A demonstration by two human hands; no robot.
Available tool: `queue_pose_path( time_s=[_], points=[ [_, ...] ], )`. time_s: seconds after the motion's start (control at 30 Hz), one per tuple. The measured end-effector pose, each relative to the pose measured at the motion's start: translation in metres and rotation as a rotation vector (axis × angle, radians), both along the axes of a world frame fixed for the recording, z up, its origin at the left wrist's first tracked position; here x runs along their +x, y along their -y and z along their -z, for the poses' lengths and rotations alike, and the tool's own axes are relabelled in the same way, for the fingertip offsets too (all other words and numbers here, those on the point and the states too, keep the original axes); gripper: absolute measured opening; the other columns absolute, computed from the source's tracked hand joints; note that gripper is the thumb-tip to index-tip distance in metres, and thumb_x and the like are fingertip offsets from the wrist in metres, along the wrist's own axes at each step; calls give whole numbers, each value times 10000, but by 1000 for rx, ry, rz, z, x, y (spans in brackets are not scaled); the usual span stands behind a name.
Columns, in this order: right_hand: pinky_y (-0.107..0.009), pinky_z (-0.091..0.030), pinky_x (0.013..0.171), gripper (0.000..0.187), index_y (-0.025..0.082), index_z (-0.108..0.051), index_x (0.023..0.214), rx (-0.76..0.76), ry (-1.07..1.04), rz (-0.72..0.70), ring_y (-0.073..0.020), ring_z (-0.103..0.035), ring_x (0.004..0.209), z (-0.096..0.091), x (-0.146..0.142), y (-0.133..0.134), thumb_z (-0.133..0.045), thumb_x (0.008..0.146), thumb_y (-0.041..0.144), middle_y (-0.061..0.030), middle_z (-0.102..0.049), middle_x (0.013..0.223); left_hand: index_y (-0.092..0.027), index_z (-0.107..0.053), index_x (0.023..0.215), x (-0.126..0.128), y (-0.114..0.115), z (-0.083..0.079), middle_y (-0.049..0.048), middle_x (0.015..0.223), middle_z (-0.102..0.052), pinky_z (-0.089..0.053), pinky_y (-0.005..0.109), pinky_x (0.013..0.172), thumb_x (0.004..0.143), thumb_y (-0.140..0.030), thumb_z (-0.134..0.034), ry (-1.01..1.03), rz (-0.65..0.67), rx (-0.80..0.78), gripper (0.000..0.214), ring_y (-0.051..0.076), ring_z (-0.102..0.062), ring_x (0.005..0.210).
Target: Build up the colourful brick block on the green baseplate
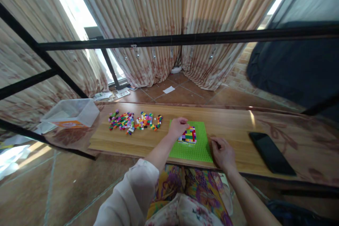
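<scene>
A bright green baseplate [203, 148] lies on the wooden board in front of me. On it stands a low, roughly square build of multicoloured toy bricks [189, 135], with a pale bottom edge towards me. My left hand [178, 127] is over the plate's far left part, with fingertips pinched together at the far edge of the build. Whatever is between those fingertips is too small to make out. Just right of the plate, my right hand [224, 152] rests on the board with its fingers curled in, hiding anything inside them.
Several loose bricks [123, 120] lie in piles on the left of the wooden board [153, 145]. Beyond them stands a clear plastic box [76, 110] with an orange label. A black phone [271, 153] lies at the right. A black metal bar [201, 38] crosses behind the board.
</scene>
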State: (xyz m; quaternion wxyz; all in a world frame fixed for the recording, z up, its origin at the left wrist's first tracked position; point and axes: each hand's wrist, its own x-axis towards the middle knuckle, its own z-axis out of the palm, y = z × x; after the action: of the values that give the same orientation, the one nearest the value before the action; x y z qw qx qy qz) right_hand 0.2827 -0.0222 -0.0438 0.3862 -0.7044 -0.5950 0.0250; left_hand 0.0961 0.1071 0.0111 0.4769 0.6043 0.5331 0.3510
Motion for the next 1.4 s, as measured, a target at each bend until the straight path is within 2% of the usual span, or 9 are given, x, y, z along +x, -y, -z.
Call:
queue_pose_path(
  time_s=[0.13,0.23,0.47,0.63,0.77,0.93,1.1,1.27,1.4],
  points=[
    [-344,-479,749,348,183,-691,911,-14,2,5,-219,-629,841,0,0,1,-408,907,387,-98,-692,917,-139,-722,901,-18,7,1,56,846,-733,-516,258,725,756,-184,-632,74,-54,81,176,133,-650,739],
    [-342,-478,769,342,185,-689,913,-6,-8,1,-215,-627,850,0,0,2,-413,908,387,-98,-689,928,-153,-720,872,-49,18,4,51,870,-735,-509,270,786,763,-189,-618,95,-98,133,154,144,-657,796],
    [-337,-484,741,326,190,-691,926,-14,-12,1,-218,-637,825,3,3,3,-447,891,404,-91,-693,913,-153,-700,898,-122,57,24,54,873,-727,-508,287,786,771,-236,-603,59,-272,147,180,158,-660,798],
    [-343,-493,748,333,197,-693,923,-2,2,9,-225,-647,835,4,4,4,-448,886,420,-90,-699,924,-152,-680,933,-163,60,28,59,856,-706,-513,307,771,761,-188,-556,-143,-515,175,215,168,-650,767],
    [-346,-494,755,342,197,-693,933,-27,16,17,-229,-650,845,4,5,4,-444,881,425,-87,-700,929,-155,-665,1005,-188,49,24,63,857,-669,-522,328,740,776,-186,-518,-395,-597,254,274,183,-632,732],
    [-343,-492,749,344,196,-693,934,-40,20,30,-226,-650,841,3,4,5,-441,876,423,-89,-696,944,-135,-650,1118,-199,31,19,137,1024,-635,-518,387,849,767,-99,-469,-703,-564,339,397,245,-630,898],
    [-346,-490,742,329,198,-691,927,-43,25,29,-232,-648,837,1,4,5,-447,873,412,-93,-694,940,-166,-666,1120,-202,17,13,149,1076,-620,-526,377,803,805,-112,-458,-938,-434,307,381,262,-629,907],
    [-352,-488,732,325,202,-690,921,-41,27,24,-237,-646,829,0,3,5,-446,873,411,-94,-697,930,-160,-681,995,-204,14,11,140,1054,-626,-516,360,802,850,-157,-450,-979,-365,295,272,243,-631,870],
    [-349,-488,736,331,200,-689,923,-47,30,27,-234,-646,847,1,3,4,-438,878,411,-94,-702,944,-147,-660,972,-200,19,11,146,1050,-640,-502,364,821,884,-207,-441,-890,-407,325,243,258,-628,930]
  ],
)
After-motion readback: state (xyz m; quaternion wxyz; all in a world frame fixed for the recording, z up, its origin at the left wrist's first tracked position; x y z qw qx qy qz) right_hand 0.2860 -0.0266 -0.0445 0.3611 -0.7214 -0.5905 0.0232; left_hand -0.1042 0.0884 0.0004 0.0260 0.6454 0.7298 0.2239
